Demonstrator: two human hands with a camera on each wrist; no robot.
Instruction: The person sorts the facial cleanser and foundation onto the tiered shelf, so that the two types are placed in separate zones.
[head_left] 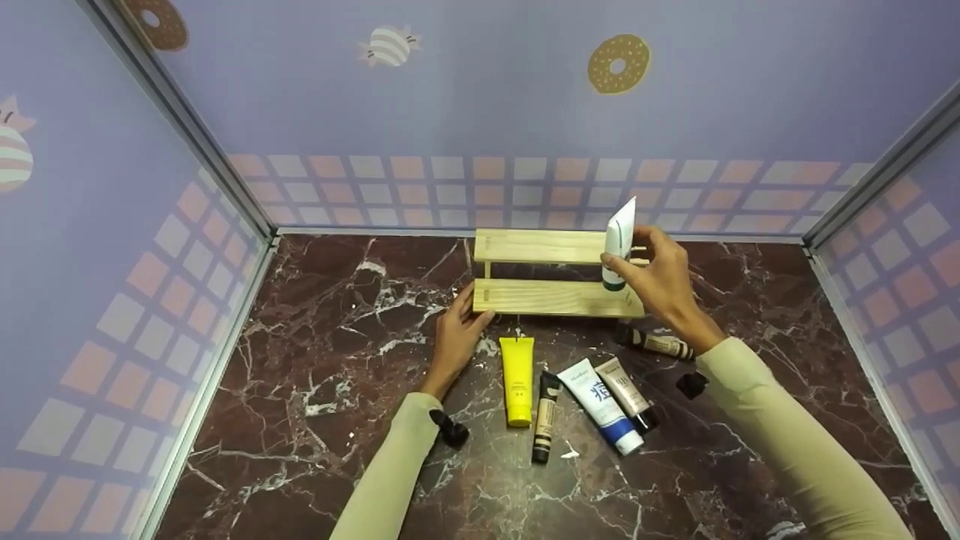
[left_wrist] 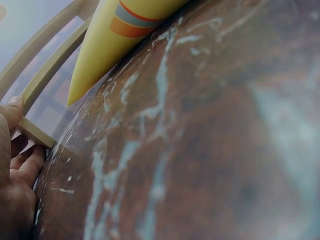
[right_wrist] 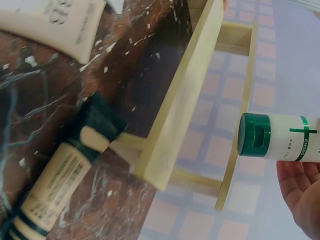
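Observation:
A white tube with a green cap is in my right hand, pinched between thumb and fingers. It stands cap down, slightly tilted, over the right end of a two-tier wooden rack. In the right wrist view, the green cap shows beside the rack's boards. My left hand grips the left end of the rack's lower board, thumb in front and the other fingers partly hidden beyond it. Just right of that hand lies a yellow tube, its flat end towards the rack.
In front of the rack lie a slim beige-and-black tube, a white tube with a blue cap and a pinkish-beige tube. Another beige-and-black tube lies under my right wrist. A patterned wall stands behind the rack.

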